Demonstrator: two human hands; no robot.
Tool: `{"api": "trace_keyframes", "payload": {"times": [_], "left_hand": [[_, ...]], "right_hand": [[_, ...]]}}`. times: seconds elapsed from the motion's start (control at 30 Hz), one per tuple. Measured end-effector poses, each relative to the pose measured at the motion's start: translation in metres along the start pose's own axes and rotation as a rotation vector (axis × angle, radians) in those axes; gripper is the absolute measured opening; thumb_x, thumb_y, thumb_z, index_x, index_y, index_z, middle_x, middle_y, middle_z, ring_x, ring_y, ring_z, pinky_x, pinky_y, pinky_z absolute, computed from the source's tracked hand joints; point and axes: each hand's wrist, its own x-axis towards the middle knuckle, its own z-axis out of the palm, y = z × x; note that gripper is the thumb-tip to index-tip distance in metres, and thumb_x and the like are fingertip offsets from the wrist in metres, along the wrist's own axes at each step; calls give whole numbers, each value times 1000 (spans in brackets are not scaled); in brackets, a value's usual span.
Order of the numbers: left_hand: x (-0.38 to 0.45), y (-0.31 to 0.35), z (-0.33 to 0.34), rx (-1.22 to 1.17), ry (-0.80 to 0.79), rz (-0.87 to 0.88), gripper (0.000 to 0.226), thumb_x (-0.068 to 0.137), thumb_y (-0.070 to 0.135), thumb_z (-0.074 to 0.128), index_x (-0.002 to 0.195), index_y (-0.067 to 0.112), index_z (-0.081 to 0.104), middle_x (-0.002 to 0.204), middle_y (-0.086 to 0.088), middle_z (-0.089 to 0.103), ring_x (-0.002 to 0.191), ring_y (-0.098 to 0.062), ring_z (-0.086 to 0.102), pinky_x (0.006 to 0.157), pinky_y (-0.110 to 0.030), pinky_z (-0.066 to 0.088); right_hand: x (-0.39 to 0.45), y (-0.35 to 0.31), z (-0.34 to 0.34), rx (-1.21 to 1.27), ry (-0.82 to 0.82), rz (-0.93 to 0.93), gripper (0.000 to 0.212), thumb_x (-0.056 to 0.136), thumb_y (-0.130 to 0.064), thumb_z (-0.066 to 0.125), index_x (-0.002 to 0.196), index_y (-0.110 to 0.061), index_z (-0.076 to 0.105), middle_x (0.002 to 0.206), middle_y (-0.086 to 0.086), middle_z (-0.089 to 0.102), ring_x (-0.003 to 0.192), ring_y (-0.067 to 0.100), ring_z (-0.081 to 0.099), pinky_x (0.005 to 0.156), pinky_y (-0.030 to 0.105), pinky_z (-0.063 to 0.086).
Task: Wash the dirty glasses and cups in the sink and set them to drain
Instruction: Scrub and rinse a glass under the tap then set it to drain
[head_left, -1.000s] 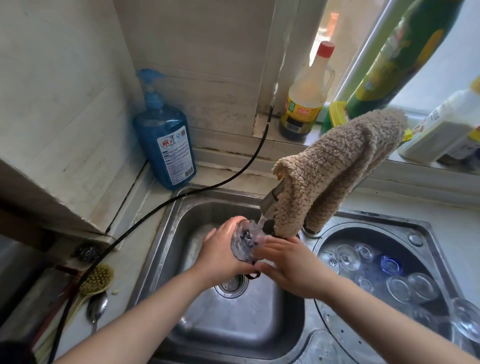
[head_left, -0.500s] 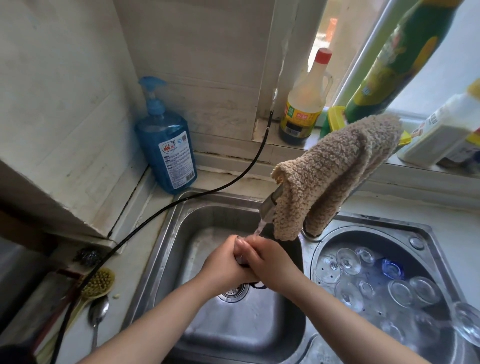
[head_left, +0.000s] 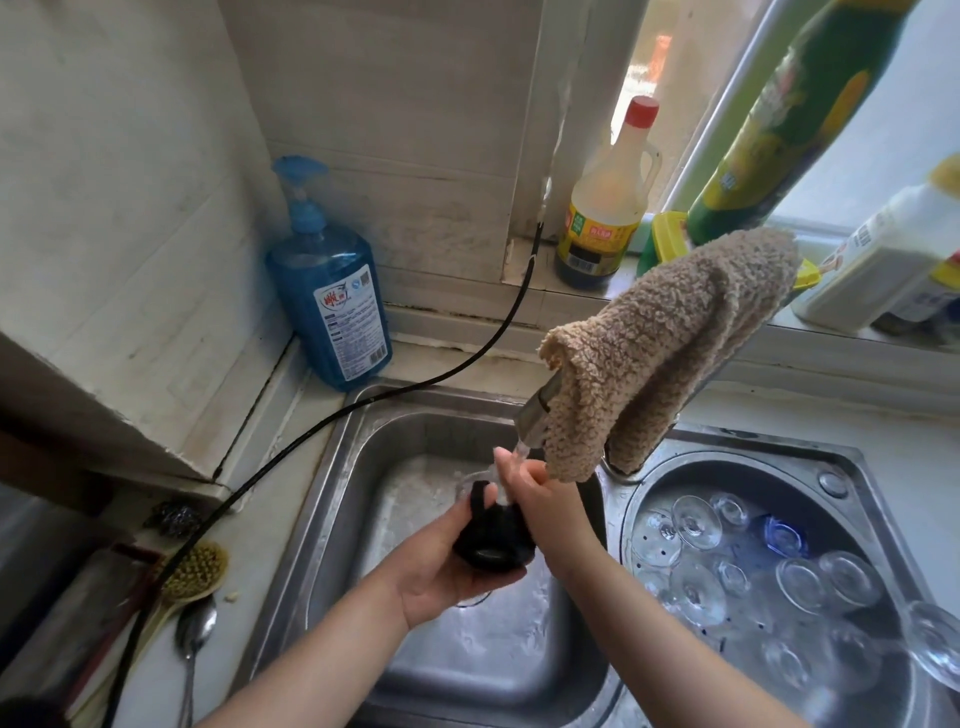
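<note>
I see my left hand (head_left: 441, 566) gripping a black-sleeved glass cup (head_left: 491, 530) over the square basin (head_left: 332, 499), just under the faucet (head_left: 535, 410); my right hand's (head_left: 540, 499) fingers reach into its mouth, grip unclear. The tan cloth (head_left: 660, 338) hangs just right. Washed glasses (head_left: 696, 522) crowd the round basin (head_left: 852, 473), right.
</note>
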Motion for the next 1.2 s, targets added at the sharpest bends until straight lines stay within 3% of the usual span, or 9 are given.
{"api": "trace_keyframes", "payload": {"times": [0.13, 0.27, 0.47, 0.6, 0.7, 0.83, 0.97, 1.13, 1.2], "left_hand": [[-2, 3, 20, 442, 160, 292, 12, 69, 29, 72, 70, 17, 71, 74, -2, 71, 69, -14, 69, 65, -24, 56], [-6, 9, 23, 487, 159, 292, 34, 71, 35, 73, 89, 7, 69, 84, -10, 70, 77, -19, 68, 69, -28, 58], [-11, 20, 24, -310, -96, -71, 71, 50, 52, 88, 100, 4, 73, 101, -18, 68, 80, -33, 68, 69, -40, 60], [-2, 6, 12, 77, 202, -19, 69, 86, 69, 41, 109, 11, 71, 109, -17, 69, 95, -32, 66, 87, -48, 52], [-2, 6, 1, 225, 359, 181, 39, 99, 38, 39, 108, 8, 64, 111, -18, 66, 97, -25, 61, 88, -47, 50], [0, 8, 10, 243, 348, 286, 19, 95, 27, 52, 106, 16, 63, 103, -7, 68, 90, -15, 64, 72, -28, 50], [8, 5, 21, 184, 505, 277, 60, 70, 46, 76, 114, 10, 57, 106, -12, 70, 92, -24, 70, 84, -45, 56], [24, 10, 26, 180, 744, 290, 72, 86, 61, 55, 135, 11, 35, 129, -11, 54, 110, -28, 59, 94, -45, 50], [27, 7, 31, 168, 741, 313, 69, 90, 59, 47, 138, 12, 31, 128, -10, 51, 112, -29, 57, 99, -48, 46]], "right_hand": [[3, 2, -6, 21, -13, 37, 30, 93, -23, 58, 65, -25, 47, 56, -17, 49, 54, -1, 46, 58, 15, 39], [3, -8, -17, 62, -153, 180, 21, 96, -33, 50, 90, -14, 57, 73, -5, 54, 66, 11, 52, 52, 4, 39], [20, -1, 4, 155, -85, 309, 23, 93, -38, 54, 93, -16, 61, 72, -4, 65, 79, 14, 67, 68, 25, 52], [12, 3, -10, 254, -30, 295, 15, 95, -13, 53, 82, -14, 60, 75, -1, 61, 74, 14, 57, 60, 12, 48], [16, 13, -15, 242, 16, 414, 17, 94, -16, 54, 77, -15, 60, 69, -3, 57, 62, 10, 52, 45, 13, 44], [7, 15, -10, 550, -162, 770, 33, 95, -26, 49, 94, 1, 67, 80, 15, 68, 68, 25, 65, 68, 33, 51], [1, 18, 8, 489, -101, 697, 45, 89, -45, 57, 115, -8, 62, 109, 15, 68, 100, 32, 66, 94, 48, 50], [-24, 15, 15, -98, -86, 9, 39, 90, -35, 60, 127, -24, 50, 114, -4, 52, 109, 7, 49, 94, 20, 36], [-25, 12, 14, -95, -30, -74, 18, 90, -28, 61, 104, -33, 54, 104, -3, 56, 98, 7, 52, 88, 20, 39]]}}
